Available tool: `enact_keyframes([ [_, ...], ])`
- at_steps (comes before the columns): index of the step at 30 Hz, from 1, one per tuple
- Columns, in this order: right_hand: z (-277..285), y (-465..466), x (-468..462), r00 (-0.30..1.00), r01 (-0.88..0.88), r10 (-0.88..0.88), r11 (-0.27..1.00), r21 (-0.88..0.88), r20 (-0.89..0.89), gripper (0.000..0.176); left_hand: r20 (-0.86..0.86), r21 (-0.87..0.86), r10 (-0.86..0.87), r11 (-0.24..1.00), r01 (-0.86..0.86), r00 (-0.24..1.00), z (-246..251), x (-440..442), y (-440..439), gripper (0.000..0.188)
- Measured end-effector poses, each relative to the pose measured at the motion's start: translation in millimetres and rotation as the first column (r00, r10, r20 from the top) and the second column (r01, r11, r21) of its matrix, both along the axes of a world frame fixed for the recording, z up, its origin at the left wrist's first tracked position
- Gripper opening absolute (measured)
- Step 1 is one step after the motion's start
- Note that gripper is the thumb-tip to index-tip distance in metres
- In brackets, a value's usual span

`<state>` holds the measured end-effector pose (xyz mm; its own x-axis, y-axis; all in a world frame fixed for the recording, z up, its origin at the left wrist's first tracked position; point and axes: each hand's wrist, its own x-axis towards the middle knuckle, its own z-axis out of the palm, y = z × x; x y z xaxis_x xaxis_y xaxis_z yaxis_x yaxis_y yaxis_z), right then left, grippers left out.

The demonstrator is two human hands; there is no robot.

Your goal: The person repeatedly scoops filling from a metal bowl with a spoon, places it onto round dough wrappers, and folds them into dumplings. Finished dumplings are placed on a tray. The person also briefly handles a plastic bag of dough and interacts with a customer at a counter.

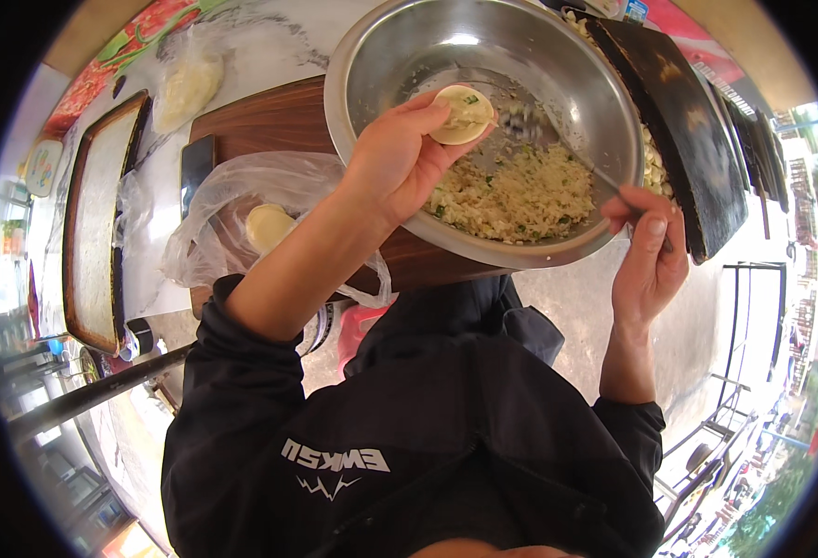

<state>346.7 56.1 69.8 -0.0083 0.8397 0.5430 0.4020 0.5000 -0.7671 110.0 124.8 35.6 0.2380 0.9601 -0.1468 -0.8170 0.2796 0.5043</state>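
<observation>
My left hand (398, 157) holds a round dough wrapper (463, 115) over a large steel bowl (624, 150). A little pale filling with a green fleck lies on the wrapper. In the bowl is a mound of chopped filling (520, 195), pale with green bits. My right hand (649, 244), at the bowl's right rim, grips the thin handle of a metal utensil (605, 179). Its blurred head is close to the wrapper, so its shape cannot be made out. Left of the bowl, an opened clear plastic bag (269, 167) has more round wrappers (268, 227) in it, partly behind my left forearm.
A brown wooden board (262, 115) lies under the bowl and bag, with a phone (198, 167) at its left edge. Farther left are a metal baking tray (95, 230) and a tied bag of pale food (189, 87). Dark trays (688, 132) stand close on the right, over pale pieces (654, 164).
</observation>
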Motion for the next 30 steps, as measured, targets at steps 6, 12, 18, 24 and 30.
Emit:
enact_keyframes([
  [6, 10.1, 0.9, -2.3, 0.75, -0.395, 0.389, 0.912, -0.108, 0.535, 0.039, 0.036, -0.065, -0.025, 0.998, 0.028, 0.999, 6.6, 5.7, -2.1, 0.04],
  [12, 16.1, 14.7, -18.5, 0.944, -0.153, 0.218, 0.955, -0.255, 0.248, 0.015, -0.028, -0.061, -0.1, 0.993, 0.098, 0.995, 10.6, 13.8, -13.6, 0.039],
  [18, -1.7, 40.8, -39.4, 0.921, -0.075, 0.07, 0.997, -0.002, 0.384, 0.007, -0.118, -0.047, -0.201, 0.979, 0.196, 0.973, 11.8, 28.6, -28.3, 0.039],
  [24, -3.8, 39.4, -34.1, 0.959, -0.057, 0.068, 0.997, -0.048, 0.274, 0.018, -0.063, -0.046, -0.222, 0.975, 0.219, 0.973, 10.9, 27.8, -27.7, 0.039],
  [30, -4.1, 38.9, -31.9, 0.893, -0.185, 0.134, 0.98, 0.078, 0.429, 0.027, -0.134, 0.001, -0.227, 0.973, 0.229, 0.965, 11.7, 26.3, -24.2, 0.038],
])
